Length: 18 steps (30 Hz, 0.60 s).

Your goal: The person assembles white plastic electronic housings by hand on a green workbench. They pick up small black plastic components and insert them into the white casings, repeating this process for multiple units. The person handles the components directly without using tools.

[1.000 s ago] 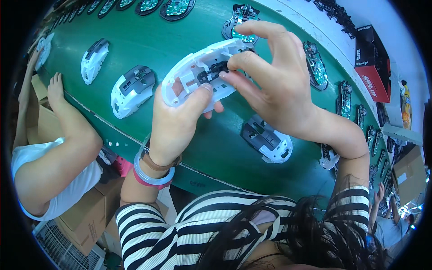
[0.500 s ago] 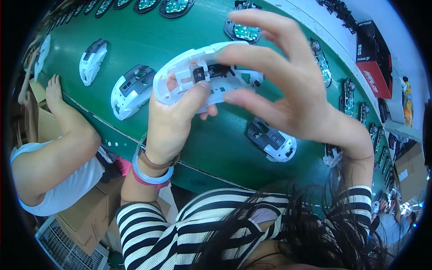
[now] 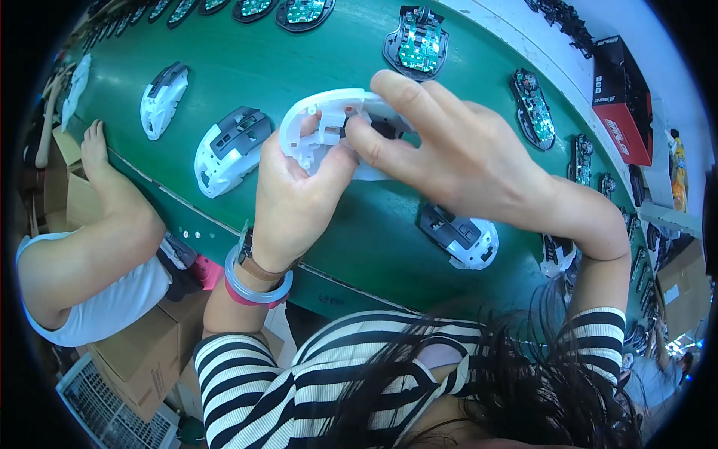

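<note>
Watching from afar, I see white lettering on the black-and-red box point(image 3: 621, 112) at right and faint print on a brown carton point(image 3: 142, 367). My left hand point(image 3: 298, 206) grips one end of the white mouse shell point(image 3: 327, 135), raised above the green desk point(image 3: 374, 224). Half a second ago the right hand point(image 3: 467, 161) was spread wider; now it curls over the shell's other end, thumb inside, its hold unclear to me.
</note>
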Each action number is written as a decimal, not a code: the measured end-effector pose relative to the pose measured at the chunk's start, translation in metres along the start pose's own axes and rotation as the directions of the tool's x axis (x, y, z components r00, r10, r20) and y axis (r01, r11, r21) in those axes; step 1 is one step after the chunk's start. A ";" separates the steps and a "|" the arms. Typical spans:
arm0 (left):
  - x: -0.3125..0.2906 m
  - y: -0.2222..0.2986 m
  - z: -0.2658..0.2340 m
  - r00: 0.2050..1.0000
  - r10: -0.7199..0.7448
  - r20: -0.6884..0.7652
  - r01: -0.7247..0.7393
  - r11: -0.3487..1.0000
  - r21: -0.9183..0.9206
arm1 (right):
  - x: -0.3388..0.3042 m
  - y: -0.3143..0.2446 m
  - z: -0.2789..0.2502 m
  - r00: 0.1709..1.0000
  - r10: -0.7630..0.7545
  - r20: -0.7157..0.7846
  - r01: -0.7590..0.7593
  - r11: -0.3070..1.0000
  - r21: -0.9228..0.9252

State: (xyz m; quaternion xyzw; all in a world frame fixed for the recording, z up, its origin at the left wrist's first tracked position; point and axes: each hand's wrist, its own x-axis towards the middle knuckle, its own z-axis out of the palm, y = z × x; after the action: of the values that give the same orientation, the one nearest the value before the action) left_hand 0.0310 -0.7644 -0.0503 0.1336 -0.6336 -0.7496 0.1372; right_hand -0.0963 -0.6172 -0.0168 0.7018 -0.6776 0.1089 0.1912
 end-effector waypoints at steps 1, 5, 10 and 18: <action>0.001 0.002 0.000 1.000 -0.024 0.006 0.024 1.000 -0.018 | -0.001 -0.004 0.001 1.000 0.012 -0.004 -0.012 1.000 -0.011; 0.011 -0.008 -0.009 0.997 -0.072 0.034 0.071 0.997 0.015 | -0.004 -0.011 0.007 0.999 0.054 -0.007 -0.054 0.998 -0.042; -0.001 0.011 -0.001 0.998 -0.063 0.000 0.063 0.998 -0.026 | 0.001 -0.018 -0.007 0.993 0.117 0.003 -0.117 0.992 0.046; -0.003 0.012 -0.001 0.997 -0.029 0.074 0.034 0.997 -0.072 | -0.004 -0.021 -0.019 0.955 0.292 0.049 -0.287 0.869 0.402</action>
State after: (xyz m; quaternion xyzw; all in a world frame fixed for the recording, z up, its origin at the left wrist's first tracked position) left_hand 0.0344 -0.7666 -0.0390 0.1109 -0.6082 -0.7787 0.1069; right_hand -0.0736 -0.6053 -0.0039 0.6159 -0.7363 0.2789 0.0277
